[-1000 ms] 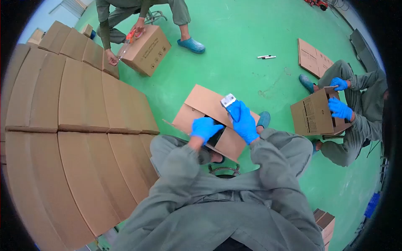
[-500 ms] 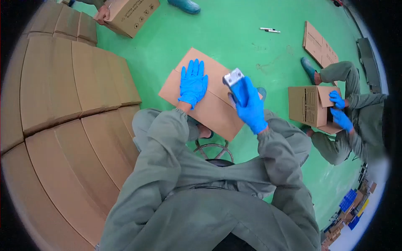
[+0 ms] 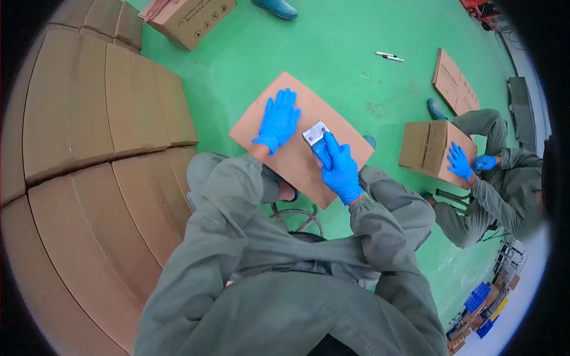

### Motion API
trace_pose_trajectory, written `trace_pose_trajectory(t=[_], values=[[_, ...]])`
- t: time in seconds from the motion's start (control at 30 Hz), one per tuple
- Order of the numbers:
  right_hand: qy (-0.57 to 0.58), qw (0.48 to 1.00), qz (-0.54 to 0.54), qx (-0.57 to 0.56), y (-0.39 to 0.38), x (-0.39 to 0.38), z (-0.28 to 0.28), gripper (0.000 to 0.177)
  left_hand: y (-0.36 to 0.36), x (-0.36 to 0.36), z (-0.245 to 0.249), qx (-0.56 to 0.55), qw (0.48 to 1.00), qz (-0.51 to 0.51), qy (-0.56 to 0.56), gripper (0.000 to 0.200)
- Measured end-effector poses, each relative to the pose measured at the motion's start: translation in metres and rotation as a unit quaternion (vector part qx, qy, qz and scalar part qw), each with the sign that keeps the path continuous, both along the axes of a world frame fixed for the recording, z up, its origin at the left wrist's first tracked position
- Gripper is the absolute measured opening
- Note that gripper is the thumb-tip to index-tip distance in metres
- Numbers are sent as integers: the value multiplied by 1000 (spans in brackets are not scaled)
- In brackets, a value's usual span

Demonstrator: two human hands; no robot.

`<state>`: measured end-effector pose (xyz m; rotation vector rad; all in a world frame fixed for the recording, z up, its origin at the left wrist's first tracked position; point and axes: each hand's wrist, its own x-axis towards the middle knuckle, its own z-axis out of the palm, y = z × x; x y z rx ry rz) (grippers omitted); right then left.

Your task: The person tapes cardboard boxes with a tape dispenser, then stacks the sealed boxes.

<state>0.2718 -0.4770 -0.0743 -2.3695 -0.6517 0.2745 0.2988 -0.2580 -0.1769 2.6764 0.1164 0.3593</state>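
A closed brown cardboard box (image 3: pixel 303 163) sits between my knees, turned at an angle. My left hand (image 3: pixel 279 123), in a blue glove, lies flat on its top near the left corner, fingers stretched out. A blue hand tool with a flat silver metal head (image 3: pixel 316 134) is gripped in my right hand (image 3: pixel 342 172), also gloved. The head is over the middle of the box top, close to the seam between the flaps. The tool's underside is hidden.
Large stacked cartons (image 3: pixel 89 107) wall off the left side. At the right a co-worker in blue gloves (image 3: pixel 458 161) handles another box (image 3: pixel 424 145). Another person's hand rests on a printed carton (image 3: pixel 199 21) at top left. Markers (image 3: pixel 389 56) and flattened cardboard (image 3: pixel 454 83) lie on the green floor.
My right hand has brought the tool left and down over the box top. My left hand stays flat on the box. The co-worker's box at right now shows a closed side.
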Motion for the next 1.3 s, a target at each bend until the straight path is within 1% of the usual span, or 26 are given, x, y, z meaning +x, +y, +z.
trace_pose_trajectory(t=[0.03,0.07,0.1,0.13,0.17,0.23,0.3,0.37,0.43,0.47,0.5,0.57,0.63,0.67,0.7,0.73,0.83,0.9,0.97,1.03,1.07,1.13,1.17,1.23,1.27,1.3], values=[[-7,1000,1,-3,-1,-4,0,75,1,1,23,-3,1000,1,-7,52],[-27,999,16,-9,0,0,-5,76,7,9,67,-190,979,59,43,51],[-39,999,29,-17,0,0,-8,77,10,9,89,-371,917,110,99,57],[-38,999,34,-19,1,-2,-5,77,10,11,85,-373,916,115,98,57],[-32,999,30,-15,2,0,-3,79,9,20,81,-337,925,41,171,63],[-26,999,34,-13,2,-3,0,80,-3,21,95,-303,922,-27,240,70],[-26,998,40,-28,2,1,2,82,-13,26,117,-251,912,-14,323,75],[-33,998,48,-35,1,3,4,83,-13,28,105,-236,923,-31,302,74],[-36,997,52,-40,0,0,5,83,-12,29,69,-403,871,-69,271,71],[-32,997,55,-40,-1,0,6,83,-13,30,54,-463,832,-62,298,66],[-30,997,58,-39,1,1,6,82,-13,26,52,-464,834,-58,292,66],[-29,996,78,-40,6,6,10,82,-14,20,47,-375,899,28,222,57],[-22,995,90,-46,22,15,23,82,13,30,16,-212,972,65,76,57],[6,988,110,-107,37,21,40,82,37,33,3,-127,989,72,33,58],[36,977,130,-168,51,26,51,82,70,32,22,-164,978,110,75,60],[39,976,131,-170,63,32,52,82,107,35,44,-196,963,145,113,61],[50,964,179,-189,110,53,46,80,183,55,11,-153,964,155,151,62],[73,943,204,-252,139,65,40,77,200,62,-38,-53,981,114,146,62],[78,943,206,-249,145,67,34,74,167,57,-66,-66,952,90,285,61],[82,943,200,-255,144,71,33,72,129,52,-115,-183,912,42,365,67],[84,943,203,-252,142,71,36,69,119,50,-143,-186,911,33,367,67],[94,942,202,-252,138,65,36,67,107,41,-156,-218,897,178,340,74],[87,938,203,-266,141,66,36,65,106,39,-158,-229,888,228,327,76],[81,935,205,-277,145,67,37,63,124,43,-82,-182,875,158,420,85],[97,930,217,-281,146,68,40,65,130,47,-80,-231,847,143,457,86],[115,924,228,-283,146,70,45,66,130,43,-75,-227,847,144,458,86]])
